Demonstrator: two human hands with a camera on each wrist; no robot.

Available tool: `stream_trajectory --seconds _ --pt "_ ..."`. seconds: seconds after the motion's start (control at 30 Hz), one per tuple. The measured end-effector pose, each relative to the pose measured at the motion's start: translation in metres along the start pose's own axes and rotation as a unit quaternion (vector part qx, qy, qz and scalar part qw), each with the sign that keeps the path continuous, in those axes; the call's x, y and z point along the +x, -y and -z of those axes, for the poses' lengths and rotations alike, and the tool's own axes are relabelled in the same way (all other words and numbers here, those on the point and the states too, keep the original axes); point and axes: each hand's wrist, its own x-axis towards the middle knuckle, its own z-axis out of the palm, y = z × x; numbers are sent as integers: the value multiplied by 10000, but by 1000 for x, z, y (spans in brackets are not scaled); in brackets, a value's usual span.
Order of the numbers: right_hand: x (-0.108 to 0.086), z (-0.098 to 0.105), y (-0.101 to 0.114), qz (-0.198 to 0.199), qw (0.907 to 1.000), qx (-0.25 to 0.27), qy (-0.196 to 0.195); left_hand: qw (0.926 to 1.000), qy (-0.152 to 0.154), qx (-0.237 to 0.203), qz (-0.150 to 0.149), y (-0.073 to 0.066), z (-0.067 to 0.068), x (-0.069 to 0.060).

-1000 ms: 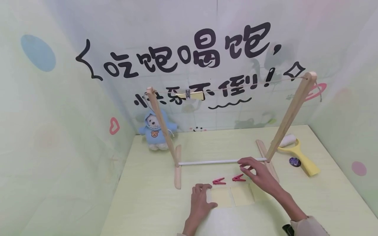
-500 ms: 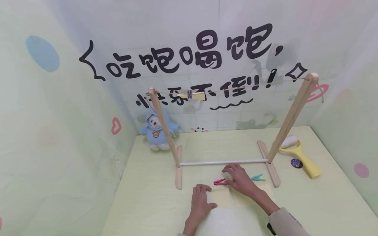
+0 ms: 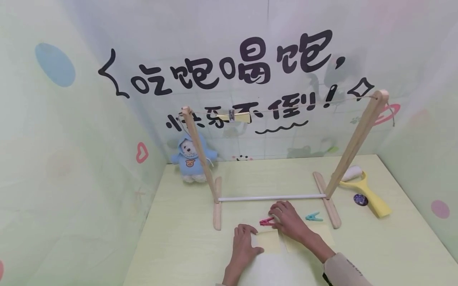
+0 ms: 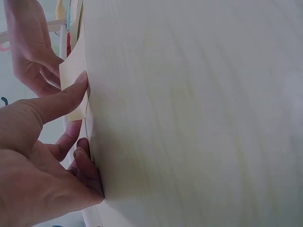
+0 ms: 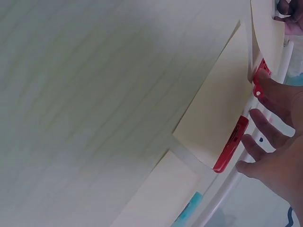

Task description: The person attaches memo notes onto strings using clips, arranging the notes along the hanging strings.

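Note:
My left hand (image 3: 243, 248) rests on the table at the left side of the leftmost yellow note (image 3: 269, 241), fingers bent over, thumb touching its edge; the paper bows up in the left wrist view. My right hand (image 3: 291, 222) pinches one red clip (image 3: 265, 222) just above that note, its thumb on the clip in the right wrist view. Another red clip (image 5: 231, 145) lies at the edge of the middle note (image 5: 218, 99), hidden under the hand from the head. A blue clip (image 3: 314, 217) is above the right note (image 3: 323, 232).
Behind the hands stands a wooden frame (image 3: 352, 147) with a white bar (image 3: 268, 198) low down and a string on top, where a clip (image 3: 231, 115) holds yellow paper. A blue-clad plush toy (image 3: 191, 163) is at left, a yellow roller (image 3: 373, 198) and dark disc (image 3: 360, 200) at right.
My right hand has moved left from above the right note to the left red clip, uncovering the blue clip and covering the middle red one. The left hand has stayed in place.

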Motion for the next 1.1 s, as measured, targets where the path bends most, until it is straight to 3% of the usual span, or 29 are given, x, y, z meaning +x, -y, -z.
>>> stream_trajectory --seconds 0.13,0.37,0.57,0.77,1.1 --pt "-2 -4 -2 87 9998 -125 -112 10000 -85 -27 38 0 -2 0" --pt "-6 -4 0 -333 9994 127 -41 9999 -79 24 97 -1 -2 2" --pt "-8 -6 1 -406 9987 258 -185 10000 -43 51 67 -2 1 1" --pt "-8 -4 4 -540 9972 487 -158 9995 -75 -121 275 8 -10 -1" --pt "-4 4 9 -818 9932 821 -85 9928 471 -732 829 -6 12 6"
